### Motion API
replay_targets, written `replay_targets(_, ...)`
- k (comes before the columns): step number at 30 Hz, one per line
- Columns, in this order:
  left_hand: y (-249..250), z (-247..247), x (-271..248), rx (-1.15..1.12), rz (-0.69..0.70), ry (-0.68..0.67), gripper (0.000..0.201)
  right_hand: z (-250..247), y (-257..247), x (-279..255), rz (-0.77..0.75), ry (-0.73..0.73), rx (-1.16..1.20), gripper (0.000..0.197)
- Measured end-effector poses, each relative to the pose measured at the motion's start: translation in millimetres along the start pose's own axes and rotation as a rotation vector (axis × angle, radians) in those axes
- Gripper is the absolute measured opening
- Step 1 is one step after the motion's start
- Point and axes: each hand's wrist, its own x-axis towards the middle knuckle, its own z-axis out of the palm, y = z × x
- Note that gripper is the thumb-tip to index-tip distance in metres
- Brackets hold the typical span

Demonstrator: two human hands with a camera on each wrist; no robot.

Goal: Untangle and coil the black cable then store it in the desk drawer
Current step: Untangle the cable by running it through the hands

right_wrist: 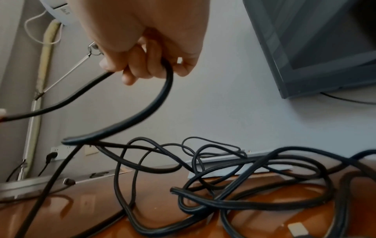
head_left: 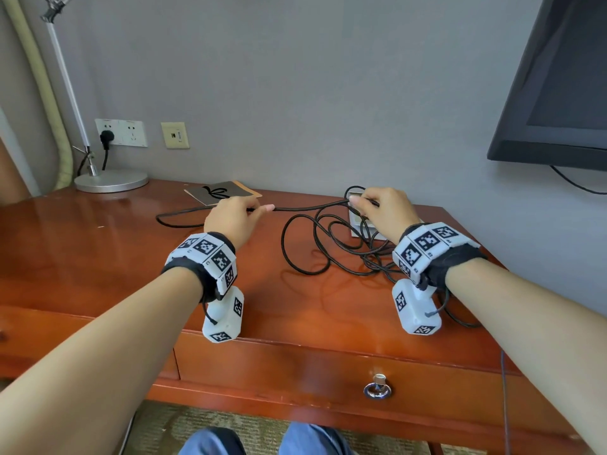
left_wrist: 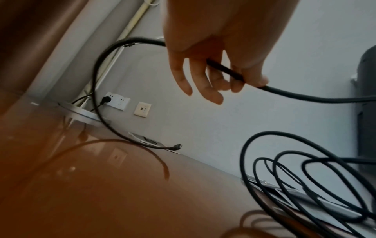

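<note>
Head view: the left hand [head_left: 234,221] and right hand [head_left: 382,210] are each pinching the black cable [head_left: 308,208], stretching a straight span between them that is running left to right along the worktop [head_left: 98,257]. The tangled loops [head_left: 341,244] are lying just below and beside the right hand, making it the nearer one; the closed drawer [head_left: 328,372] is sitting beneath the worktop's front edge.

Left wrist view: thumb and forefinger are gripping the cable while the other fingers [left_wrist: 203,85] are hanging loose; a free length is curving away to a connector end [left_wrist: 177,146] lying on the worktop.

Right wrist view: curled fingers [right_wrist: 142,67] are closing round the cable, which is dropping in a bend straight into the knotted heap [right_wrist: 234,185] below.
</note>
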Motion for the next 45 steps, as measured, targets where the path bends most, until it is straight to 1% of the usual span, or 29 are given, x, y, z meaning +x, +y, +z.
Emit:
replay_targets(2, 6, 1, -1, -0.045, 0.019, -0.017, 0.036, 1, -4, 1, -0.029, 0.027, 0.006, 0.041)
replay_targets(6, 33, 9, -4, -0.151, 0.154, -0.113, 0.036, 5, -22, 3, -0.137, 0.012, -0.002, 0.043)
replay_targets(8, 40, 10, -4, -0.167, 0.197, -0.111, 0.034, 5, -27, 3, -0.151, -0.004, -0.009, 0.038)
replay_targets(10, 39, 8, -3, -0.149, 0.208, -0.079, 0.032, 3, -26, 3, -0.152, -0.055, -0.007, 0.037)
replay_targets(13, 30, 3, -2, -0.046, 0.184, -0.049, 0.034, 1, -19, 2, -0.119, -0.136, 0.055, 0.036)
replay_targets(17, 10, -6, 0, -0.018, 0.056, -0.022, 0.035, -6, -10, 0, -0.022, -0.101, 0.153, 0.036)
replay_targets(20, 6, -10, -3, -0.019, 0.047, -0.027, 0.039, -6, -11, 0, -0.029, -0.121, 0.128, 0.034)
replay_targets(25, 25, -3, -6, -0.103, 0.045, -0.087, 0.036, -4, -20, 6, -0.083, -0.053, 0.152, 0.033)
replay_targets(29, 38, -2, -7, -0.194, 0.185, -0.104, 0.030, -3, -31, 3, -0.185, -0.126, 0.045, 0.033)
replay_targets(31, 47, -4, -9, -0.164, 0.271, -0.119, 0.026, 0, -36, 1, -0.220, -0.141, 0.001, 0.032)
replay_targets(33, 53, -6, -9, -0.122, 0.302, -0.102, 0.028, 2, -39, 1, -0.214, -0.125, 0.037, 0.030)
replay_targets(35, 51, -8, -6, -0.064, 0.296, -0.078, 0.032, 0, -39, 1, -0.209, -0.129, 0.084, 0.028)
replay_targets(38, 39, -13, -4, 0.014, 0.258, -0.056, 0.037, -3, -36, 1, -0.201, -0.157, 0.060, 0.030)
replay_targets(42, 11, -23, -3, 0.069, 0.119, -0.016, 0.035, -10, -16, 2, -0.151, -0.138, 0.039, 0.034)
replay_targets(45, -5, -26, -3, 0.061, 0.033, -0.053, 0.030, -11, -3, 1, -0.155, -0.134, -0.036, 0.036)
